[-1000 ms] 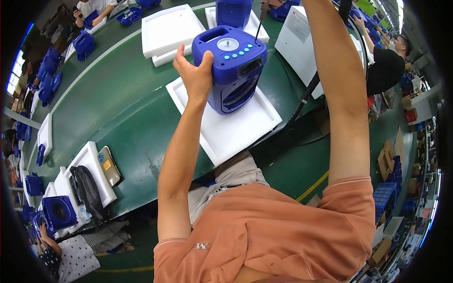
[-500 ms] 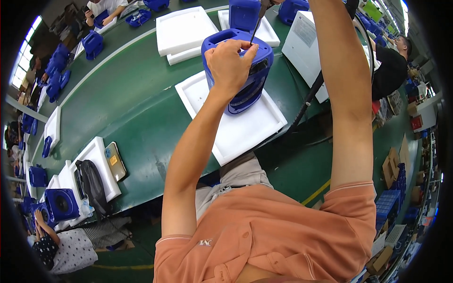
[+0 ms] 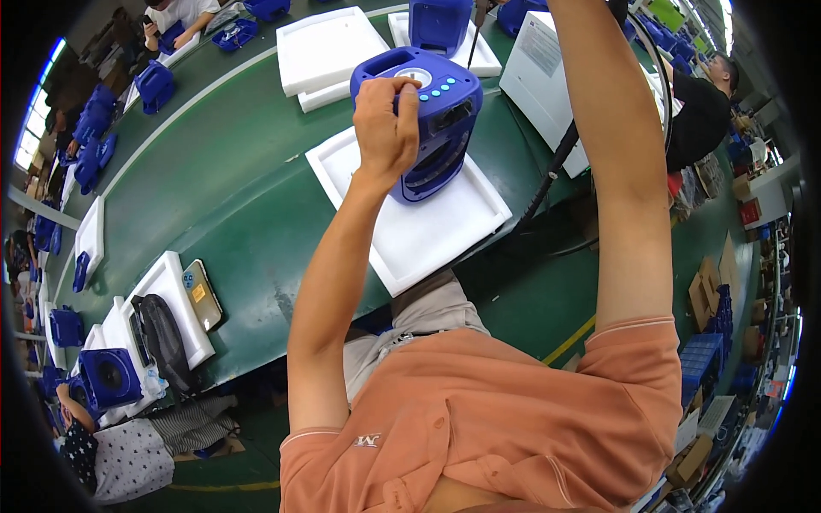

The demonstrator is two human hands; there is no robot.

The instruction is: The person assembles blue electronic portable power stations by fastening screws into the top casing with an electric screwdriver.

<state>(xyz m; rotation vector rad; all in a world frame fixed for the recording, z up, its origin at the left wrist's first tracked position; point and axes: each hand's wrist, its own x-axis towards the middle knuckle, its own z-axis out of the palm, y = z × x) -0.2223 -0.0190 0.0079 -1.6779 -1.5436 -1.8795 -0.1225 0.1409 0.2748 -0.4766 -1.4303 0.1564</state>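
Observation:
A blue portable speaker (image 3: 432,150) with a round dial and light buttons on top stands on a white foam tray (image 3: 428,235) on the green conveyor table (image 3: 231,179). My left hand (image 3: 385,124) is closed around the speaker's top handle on its left side. My right forearm (image 3: 611,154) rises straight up past the speaker on the right. It leaves the picture at the top edge, so my right hand is hidden.
A second blue speaker (image 3: 438,21) and more foam trays (image 3: 329,47) lie farther back. A white box (image 3: 547,77) and a black cable (image 3: 556,162) sit to the right. A phone (image 3: 203,295), black bag (image 3: 162,338) and another speaker (image 3: 107,376) are at left. A co-worker (image 3: 697,111) stands right.
My left hand has gone from the speaker's left side onto its top handle and closed there. The speaker has shifted a little on the tray.

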